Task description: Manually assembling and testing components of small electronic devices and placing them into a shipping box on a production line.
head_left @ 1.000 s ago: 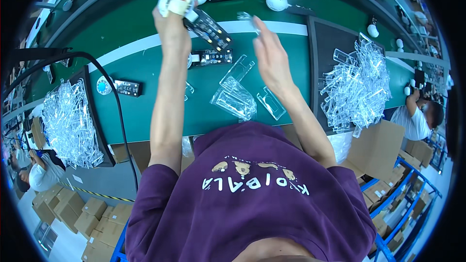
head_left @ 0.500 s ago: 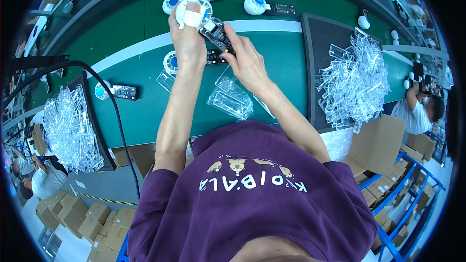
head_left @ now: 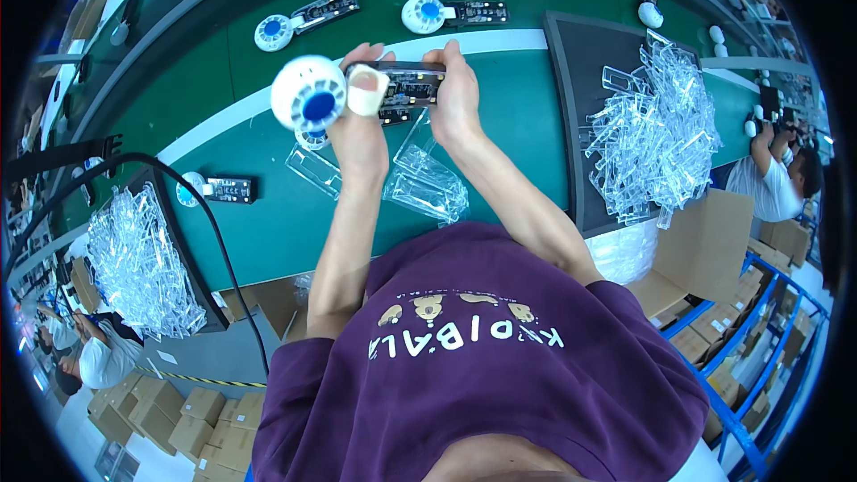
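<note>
Both my hands hold a white round-headed device with a blue centre and a black circuit board as its tail. My left hand grips it where head and board meet, a whitish cover on the thumb. At the board's far end, my right hand closes its fingers round the edge. A second such device lies on the green table below, partly hidden by the held one and my left hand. Clear plastic frames and a clump of clear plastic pieces rest near my forearms.
Similar devices lie on the green strip beyond, and one sits at left. Black trays heaped with clear plastic frames stand right and left. A black cable arcs at left; an open carton is at right.
The held device has turned: its board now lies nearly level and its blue centre shows. Both hands have moved slightly nearer. Devices on the far strip have shifted left.
</note>
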Demonstrator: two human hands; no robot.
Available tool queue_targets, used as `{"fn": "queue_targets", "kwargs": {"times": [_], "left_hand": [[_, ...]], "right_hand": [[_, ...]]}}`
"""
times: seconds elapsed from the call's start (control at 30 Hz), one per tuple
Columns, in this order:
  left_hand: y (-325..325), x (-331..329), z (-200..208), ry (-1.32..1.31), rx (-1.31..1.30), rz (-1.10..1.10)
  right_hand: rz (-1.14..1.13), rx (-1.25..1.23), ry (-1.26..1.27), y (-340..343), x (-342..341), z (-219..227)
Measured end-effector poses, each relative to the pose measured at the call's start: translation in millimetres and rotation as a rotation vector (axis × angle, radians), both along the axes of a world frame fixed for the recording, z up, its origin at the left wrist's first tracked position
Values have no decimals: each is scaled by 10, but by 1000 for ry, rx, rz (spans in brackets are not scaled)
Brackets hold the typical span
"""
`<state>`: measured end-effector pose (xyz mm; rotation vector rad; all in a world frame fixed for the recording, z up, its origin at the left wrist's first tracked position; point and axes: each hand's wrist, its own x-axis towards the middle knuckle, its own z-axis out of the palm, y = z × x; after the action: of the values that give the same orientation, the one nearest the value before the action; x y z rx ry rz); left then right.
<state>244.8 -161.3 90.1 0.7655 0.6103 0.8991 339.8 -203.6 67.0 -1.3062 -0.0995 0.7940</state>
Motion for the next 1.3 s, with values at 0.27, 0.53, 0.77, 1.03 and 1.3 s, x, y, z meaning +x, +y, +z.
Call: {"fn": "queue_targets", "kwargs": {"times": [0.27, 0.53, 0.77, 1.03, 1.3], "left_hand": [[-103, -66, 43, 245, 474, 190], [1986, -699, -665, 487, 336, 476], [3018, -1238, -998, 1389, 119, 601], [1621, 268, -661, 1137, 239, -684], [1351, 723, -889, 589, 122, 104]], "right_hand": [[-9, 7, 26, 239, -23, -127], [591, -578, -819, -346, 346, -123], [656, -992, -1179, -663, -97, -563], [292, -657, -1025, -566, -58, -722], [93, -166, 122, -628, 643, -673]]}}
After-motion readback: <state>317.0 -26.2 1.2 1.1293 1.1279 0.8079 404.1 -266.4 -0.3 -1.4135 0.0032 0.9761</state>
